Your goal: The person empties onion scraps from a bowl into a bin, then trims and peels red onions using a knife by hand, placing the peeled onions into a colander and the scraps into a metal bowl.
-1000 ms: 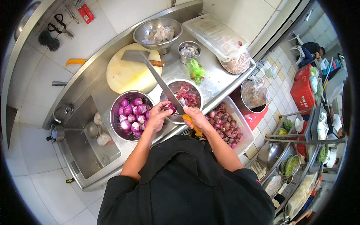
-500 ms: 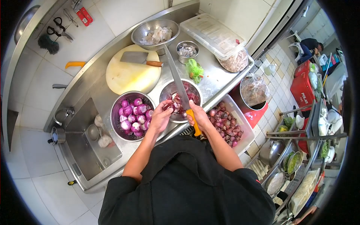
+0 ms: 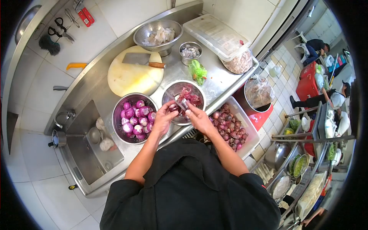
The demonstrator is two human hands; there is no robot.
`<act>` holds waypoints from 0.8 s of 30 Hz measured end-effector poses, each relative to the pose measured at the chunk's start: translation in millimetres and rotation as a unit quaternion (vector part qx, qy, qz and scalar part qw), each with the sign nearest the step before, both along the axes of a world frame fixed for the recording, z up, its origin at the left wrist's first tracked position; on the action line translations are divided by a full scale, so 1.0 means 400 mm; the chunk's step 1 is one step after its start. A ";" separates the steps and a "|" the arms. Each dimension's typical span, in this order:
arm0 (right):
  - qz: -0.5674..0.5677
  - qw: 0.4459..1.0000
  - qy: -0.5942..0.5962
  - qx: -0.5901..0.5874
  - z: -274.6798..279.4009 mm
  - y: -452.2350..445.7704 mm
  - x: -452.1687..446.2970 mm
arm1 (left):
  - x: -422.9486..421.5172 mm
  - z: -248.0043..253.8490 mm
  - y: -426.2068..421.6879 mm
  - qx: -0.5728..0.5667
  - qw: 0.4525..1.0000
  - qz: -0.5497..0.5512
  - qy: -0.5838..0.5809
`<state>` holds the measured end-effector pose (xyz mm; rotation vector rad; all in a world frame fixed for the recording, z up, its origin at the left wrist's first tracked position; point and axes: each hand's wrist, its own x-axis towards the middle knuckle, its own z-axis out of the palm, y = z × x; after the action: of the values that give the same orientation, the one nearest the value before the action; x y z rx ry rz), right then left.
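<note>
In my left hand (image 3: 164, 118), curled fingers hold a dark red onion (image 3: 173, 109) above a steel colander (image 3: 203, 96). My right hand (image 3: 199, 118) is closed on the knife (image 3: 184, 103) close beside that onion. Its blade is smeared by motion and its yellow handle is hidden. Red onion skins (image 3: 188, 95) lie in the colander. To the left, a steel bowl (image 3: 116, 132) holds several peeled purple onions (image 3: 138, 119). On the right, a white plastic bin (image 3: 249, 143) is full of unpeeled red onions (image 3: 231, 128).
A round cutting board (image 3: 122, 82) with a cleaver (image 3: 138, 58) lies beyond the bowl. Behind the colander are a green leafy bunch (image 3: 198, 72), a small steel pot (image 3: 190, 59) and a raised colander (image 3: 140, 40). The sink (image 3: 86, 153) is left. Another person (image 3: 337, 97) stands far right.
The knife has swung from upright over the colander to a low, blurred position by the onion; its yellow handle has gone from sight. A person has appeared at far right.
</note>
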<state>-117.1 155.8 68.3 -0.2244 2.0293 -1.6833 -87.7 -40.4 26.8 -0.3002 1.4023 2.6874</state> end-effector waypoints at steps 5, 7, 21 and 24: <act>0.034 0.995 0.091 0.037 -0.006 -0.016 0.027 | -0.002 -0.001 0.010 -0.083 0.996 0.034 -0.011; 0.047 0.996 0.066 0.031 0.020 -0.017 0.029 | 0.005 0.021 0.014 -0.114 0.992 0.044 -0.017; -0.036 0.979 -0.147 -0.137 -0.049 -0.011 0.001 | 0.027 0.067 -0.002 -0.058 0.998 -0.004 0.013; -0.054 0.978 -0.155 -0.128 -0.041 -0.021 -0.005 | 0.025 0.017 -0.026 0.031 0.999 -0.009 0.034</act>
<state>-119.2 147.4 51.8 0.0619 1.6229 -1.9125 -77.6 -50.9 33.6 -0.1919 1.3280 2.7441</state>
